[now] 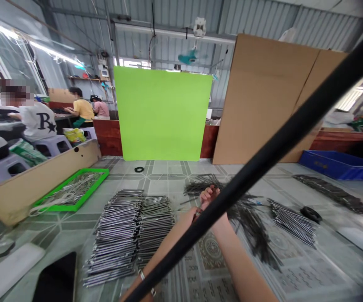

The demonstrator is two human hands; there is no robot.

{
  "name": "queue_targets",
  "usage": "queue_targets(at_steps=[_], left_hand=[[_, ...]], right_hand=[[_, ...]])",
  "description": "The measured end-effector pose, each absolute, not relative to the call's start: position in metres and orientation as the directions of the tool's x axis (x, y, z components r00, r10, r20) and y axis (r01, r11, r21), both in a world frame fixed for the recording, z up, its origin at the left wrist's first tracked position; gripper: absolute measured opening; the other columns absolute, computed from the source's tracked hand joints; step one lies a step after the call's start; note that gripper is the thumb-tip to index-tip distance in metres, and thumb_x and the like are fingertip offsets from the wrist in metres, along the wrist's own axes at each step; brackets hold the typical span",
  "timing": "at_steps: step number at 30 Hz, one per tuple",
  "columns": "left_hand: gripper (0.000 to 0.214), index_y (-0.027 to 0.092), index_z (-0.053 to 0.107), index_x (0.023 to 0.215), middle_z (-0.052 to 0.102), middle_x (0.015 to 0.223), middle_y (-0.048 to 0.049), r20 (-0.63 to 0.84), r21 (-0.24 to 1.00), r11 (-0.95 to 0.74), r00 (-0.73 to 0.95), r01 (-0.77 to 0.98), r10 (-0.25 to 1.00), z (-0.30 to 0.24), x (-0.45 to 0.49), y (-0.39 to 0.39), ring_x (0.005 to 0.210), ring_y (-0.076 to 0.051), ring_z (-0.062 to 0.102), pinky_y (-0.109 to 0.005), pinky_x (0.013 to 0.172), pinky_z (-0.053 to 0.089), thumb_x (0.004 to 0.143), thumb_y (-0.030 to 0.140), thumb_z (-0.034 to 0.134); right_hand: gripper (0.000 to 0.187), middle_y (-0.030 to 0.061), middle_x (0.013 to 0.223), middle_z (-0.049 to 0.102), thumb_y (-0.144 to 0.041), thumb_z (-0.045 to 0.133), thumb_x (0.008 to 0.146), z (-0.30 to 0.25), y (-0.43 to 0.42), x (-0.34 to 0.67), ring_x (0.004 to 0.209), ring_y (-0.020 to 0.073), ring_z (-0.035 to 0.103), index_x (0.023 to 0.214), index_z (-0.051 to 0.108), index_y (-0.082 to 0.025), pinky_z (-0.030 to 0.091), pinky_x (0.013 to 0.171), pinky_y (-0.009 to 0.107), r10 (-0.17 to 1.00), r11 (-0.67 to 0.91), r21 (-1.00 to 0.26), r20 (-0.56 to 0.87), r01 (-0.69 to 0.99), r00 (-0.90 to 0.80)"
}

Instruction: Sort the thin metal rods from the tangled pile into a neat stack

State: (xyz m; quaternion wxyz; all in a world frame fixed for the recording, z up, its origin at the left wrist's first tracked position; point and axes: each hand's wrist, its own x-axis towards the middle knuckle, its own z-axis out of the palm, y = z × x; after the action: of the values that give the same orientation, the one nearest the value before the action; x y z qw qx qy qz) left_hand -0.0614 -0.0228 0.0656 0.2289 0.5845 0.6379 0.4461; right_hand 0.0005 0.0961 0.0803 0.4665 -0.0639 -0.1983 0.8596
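My left hand (207, 197) is over the middle of the table, its fingers curled together; what they hold, if anything, is too small to make out. My right hand (219, 214) meets it there, its fingers mostly hidden behind a dark diagonal bar (247, 174) that crosses close in front of the camera. Just beyond the hands lies a loose pile of thin dark strips (202, 184), and more such strips (258, 237) spread to the right. Left of my forearms, thin metal rods are stacked in two neat rows, a left row (115, 235) and a right row (154, 224).
A green tray (77, 205) of metal pieces sits at left, near a phone (57, 279). Farther right are a bundle of rods (291, 222), a black ring (311, 214) and a blue bin (341, 165). A green panel (165, 115) and cardboard (263, 96) stand behind. People sit at far left.
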Motion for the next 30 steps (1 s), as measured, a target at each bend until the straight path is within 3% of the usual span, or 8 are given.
queue_targets(at_steps=[3, 9, 13, 15, 18, 22, 25, 30], left_hand=[[0.035, 0.016, 0.057, 0.099, 0.062, 0.083, -0.0057, 0.237, 0.83, -0.077, -0.224, 0.553, 0.946, 0.066, -0.062, -0.023, 0.076, -0.019, 0.055, -0.033, 0.077, 0.043, 0.088, 0.038, 0.033], [0.036, 0.018, 0.058, 0.092, 0.063, 0.089, -0.0062, 0.26, 0.847, -0.101, -0.241, 0.522, 0.935, 0.065, -0.064, -0.022, 0.084, -0.02, 0.056, -0.032, 0.08, 0.041, 0.088, 0.042, 0.031], [0.041, 0.018, 0.056, 0.093, 0.058, 0.076, -0.004, 0.263, 0.903, -0.114, -0.322, 0.414, 0.91, 0.06, -0.071, -0.018, 0.07, -0.017, 0.053, -0.029, 0.067, 0.042, 0.087, 0.05, 0.03], [0.047, 0.017, 0.054, 0.093, 0.047, 0.061, 0.001, 0.209, 0.95, -0.1, -0.367, 0.295, 0.906, 0.057, -0.075, -0.015, 0.052, -0.012, 0.044, -0.024, 0.051, 0.037, 0.084, 0.057, 0.03], [0.055, 0.017, 0.051, 0.092, 0.033, 0.053, 0.007, 0.109, 0.993, -0.084, -0.378, 0.084, 0.92, 0.052, -0.078, -0.011, 0.038, -0.006, 0.025, -0.02, 0.037, 0.022, 0.077, 0.067, 0.033], [0.059, 0.018, 0.044, 0.094, 0.032, 0.05, 0.0096, 0.066, 0.996, -0.084, -0.413, -0.026, 0.908, 0.048, -0.079, -0.008, 0.033, -0.004, 0.02, -0.018, 0.033, 0.018, 0.072, 0.072, 0.035], [0.058, 0.019, 0.04, 0.094, 0.033, 0.045, 0.0107, 0.047, 0.998, -0.059, -0.487, -0.009, 0.872, 0.046, -0.08, -0.007, 0.031, -0.005, 0.021, -0.019, 0.033, 0.018, 0.072, 0.073, 0.034], [0.05, 0.02, 0.038, 0.078, 0.033, 0.045, 0.0091, 0.062, 0.998, -0.065, -0.542, 0.013, 0.838, 0.044, -0.085, -0.006, 0.031, -0.005, 0.022, -0.02, 0.034, 0.019, 0.075, 0.07, 0.032]], right_hand=[[0.033, -0.0041, 0.052, 0.04, -0.038, 0.028, 0.09, 0.086, 0.097, 0.009, 0.046, 0.0112, 0.041, 0.071, 0.049, -0.02, 0.038, 0.046, 0.025, 0.812, -0.535, -0.403, -0.003, -0.742, -0.584], [0.056, -0.0051, 0.048, 0.033, -0.066, 0.011, 0.082, 0.09, 0.119, 0.025, 0.042, 0.0117, 0.038, 0.064, 0.041, -0.021, 0.036, 0.044, 0.025, 0.874, -0.342, -0.584, 0.092, -0.737, -0.478], [0.047, -0.0064, 0.048, 0.038, -0.066, 0.027, 0.079, 0.074, 0.141, 0.028, 0.036, 0.0106, 0.033, 0.071, 0.044, -0.023, 0.03, 0.038, 0.024, 0.926, -0.169, -0.928, -0.035, -0.331, -0.375], [0.035, -0.004, 0.054, 0.047, -0.056, 0.042, 0.079, 0.062, 0.144, 0.026, 0.043, 0.0123, 0.042, 0.077, 0.048, -0.022, 0.036, 0.045, 0.025, 0.948, 0.048, -0.998, 0.057, -0.037, -0.314], [0.02, 0.0039, 0.077, 0.058, -0.035, 0.054, 0.077, 0.046, 0.136, 0.022, 0.072, 0.0174, 0.056, 0.09, 0.053, -0.019, 0.042, 0.068, 0.028, 0.851, 0.436, -0.846, 0.276, 0.308, -0.447], [0.019, 0.0121, 0.096, 0.056, -0.015, 0.052, 0.076, 0.04, 0.119, 0.02, 0.092, 0.0216, 0.053, 0.095, 0.058, -0.015, 0.037, 0.083, 0.032, 0.721, 0.658, -0.525, 0.233, 0.54, -0.652], [0.018, 0.0128, 0.098, 0.057, -0.022, 0.049, 0.081, 0.049, 0.108, 0.016, 0.098, 0.0233, 0.05, 0.093, 0.061, -0.015, 0.034, 0.087, 0.035, 0.665, 0.71, -0.53, 0.29, 0.463, -0.688], [0.052, 0.0068, 0.076, 0.062, -0.047, 0.022, 0.09, 0.066, 0.085, 0.0, 0.071, 0.0175, 0.055, 0.076, 0.061, -0.016, 0.042, 0.067, 0.029, 0.638, 0.476, -0.878, 0.308, 0.047, -0.706]])
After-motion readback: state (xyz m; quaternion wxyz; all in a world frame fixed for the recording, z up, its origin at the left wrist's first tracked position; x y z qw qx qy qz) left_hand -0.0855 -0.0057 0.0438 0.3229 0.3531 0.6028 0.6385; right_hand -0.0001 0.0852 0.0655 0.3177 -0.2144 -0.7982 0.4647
